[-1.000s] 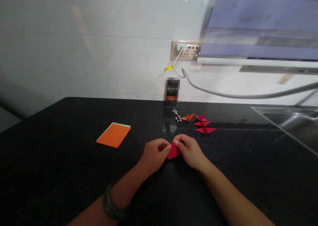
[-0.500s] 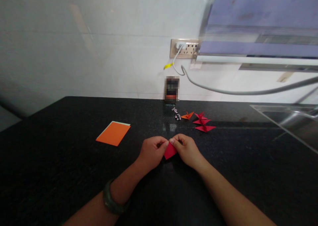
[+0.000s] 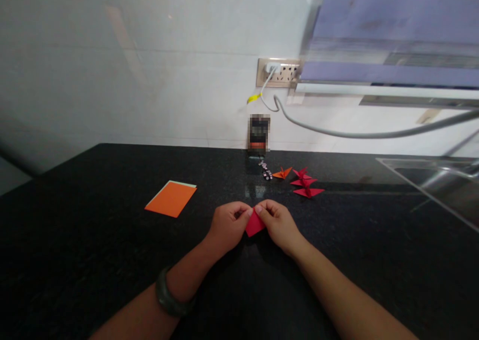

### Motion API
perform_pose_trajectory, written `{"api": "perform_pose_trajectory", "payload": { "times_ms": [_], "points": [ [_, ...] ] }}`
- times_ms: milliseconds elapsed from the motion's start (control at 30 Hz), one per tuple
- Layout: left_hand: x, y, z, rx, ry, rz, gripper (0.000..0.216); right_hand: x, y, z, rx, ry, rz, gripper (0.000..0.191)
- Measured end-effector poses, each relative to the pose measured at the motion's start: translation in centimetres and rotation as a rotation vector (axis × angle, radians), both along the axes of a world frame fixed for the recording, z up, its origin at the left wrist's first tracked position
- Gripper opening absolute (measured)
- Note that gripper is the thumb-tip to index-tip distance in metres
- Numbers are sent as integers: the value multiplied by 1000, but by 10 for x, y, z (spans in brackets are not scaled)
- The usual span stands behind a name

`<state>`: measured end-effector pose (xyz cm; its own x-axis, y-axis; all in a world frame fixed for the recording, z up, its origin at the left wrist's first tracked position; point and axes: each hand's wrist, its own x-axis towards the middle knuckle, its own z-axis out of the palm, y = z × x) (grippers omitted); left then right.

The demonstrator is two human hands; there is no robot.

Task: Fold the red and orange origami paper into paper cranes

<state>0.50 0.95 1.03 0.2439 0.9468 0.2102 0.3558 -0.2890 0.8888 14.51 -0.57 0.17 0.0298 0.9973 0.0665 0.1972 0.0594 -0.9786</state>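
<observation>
A small folded piece of red paper [image 3: 255, 225] is held between my two hands above the dark countertop. My left hand [image 3: 229, 225] pinches its upper left edge with thumb and forefinger. On the opposite side, my right hand [image 3: 279, 224] grips the upper right edge, its thumb lying near the top corner. Fingers cover both sides of the paper, so its full folded shape is hidden. Beyond my right hand sit three red paper cranes [image 3: 309, 192] in a row, with an orange paper crane [image 3: 283, 173] just left of them.
A stack of paper with an orange sheet [image 3: 170, 199] on top lies to the left. A blurred-out upright phone-like object [image 3: 259, 133] leans on the wall, a beaded strap [image 3: 266, 172] before it. A metal sink [image 3: 449, 180] is at right; a grey cable [image 3: 337, 133] hangs from a socket [image 3: 279, 73].
Both hands keep their pinch on the red paper. The fingers have shifted only slightly, and the whole view has moved a little.
</observation>
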Motion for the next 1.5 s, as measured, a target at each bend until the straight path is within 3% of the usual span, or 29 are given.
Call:
{"api": "perform_pose_trajectory", "payload": {
  "times_ms": [667, 867, 967, 1100, 1333, 1500],
  "points": [
    [-1, 7, 4, -70, -156, 196, 19, 4, 5, -5, 13, -150, -46, 17],
    [-2, 11, 1, -59, -185, 221, 20, 3, 6, -4, -27, -84, -77, 21],
    [-2, 11, 1, -75, -210, 166, 19, 0, 2, 2, 25, -75, -2, 27],
    [0, 7, 2, -82, -198, 96, 18, -3, -2, 9, 113, -154, -8, 27],
    [0, 7, 4, -66, -251, 160, 19, 1, -1, 9, 107, -164, -35, 22],
    [-8, 18, 6, -98, -427, 296, 17, 5, 5, 2, 36, -132, -117, 16]
  ]
}}
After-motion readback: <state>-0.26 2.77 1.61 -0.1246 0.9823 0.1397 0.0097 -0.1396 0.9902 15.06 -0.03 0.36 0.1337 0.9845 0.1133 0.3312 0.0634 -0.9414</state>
